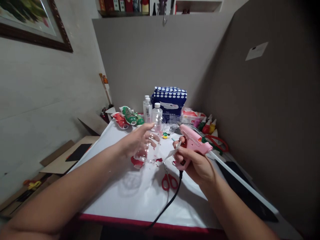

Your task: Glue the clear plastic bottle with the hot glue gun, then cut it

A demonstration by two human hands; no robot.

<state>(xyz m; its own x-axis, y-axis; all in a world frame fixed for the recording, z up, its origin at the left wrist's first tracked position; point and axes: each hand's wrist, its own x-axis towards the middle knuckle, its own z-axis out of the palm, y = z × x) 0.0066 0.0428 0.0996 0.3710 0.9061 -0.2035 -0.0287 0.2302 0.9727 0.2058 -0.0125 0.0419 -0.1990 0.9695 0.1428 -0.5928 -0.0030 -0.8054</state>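
Note:
My left hand (135, 141) curls around a clear plastic bottle (152, 154), tilted above the table, with the fingers showing blurred through its wall. In my right hand (197, 161) is a pink hot glue gun (193, 141), its nozzle pointing away to the upper left and its black cord (172, 200) hanging toward the table's front edge. A small whitish translucent piece (172, 153) sticks out by the right fingers; whether they pinch it is hard to tell. Below lie red-handled scissors (169, 182). A red piece (137, 162) rests near the bottle's lower end.
Capped bottles (157, 113) stand at the back before a blue dotted package (170, 100). Red and green decorated bottle pieces (128, 115) lie back left. Several paint bottles (207, 126) stand at the right. Grey panels (160, 60) close off the back and right; cardboard (72, 155) lies left.

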